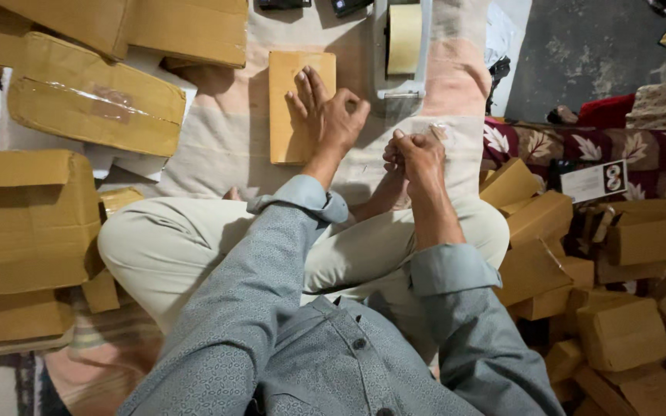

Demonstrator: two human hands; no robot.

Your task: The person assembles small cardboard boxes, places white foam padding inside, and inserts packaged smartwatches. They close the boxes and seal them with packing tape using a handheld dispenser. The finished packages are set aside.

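My left hand lies flat, fingers stretched out, on a small flat brown cardboard box that rests on the cloth in front of my crossed legs. To its right, my right hand is closed, its fingertips pinching the end of a strip of clear tape. The strip seems to run back to a tape dispenser with a tan roll, standing just beyond both hands.
Larger cardboard boxes lie at the upper left, and an opened one sits by my left knee. A heap of several small brown boxes fills the right side. A floral cushion lies beyond it.
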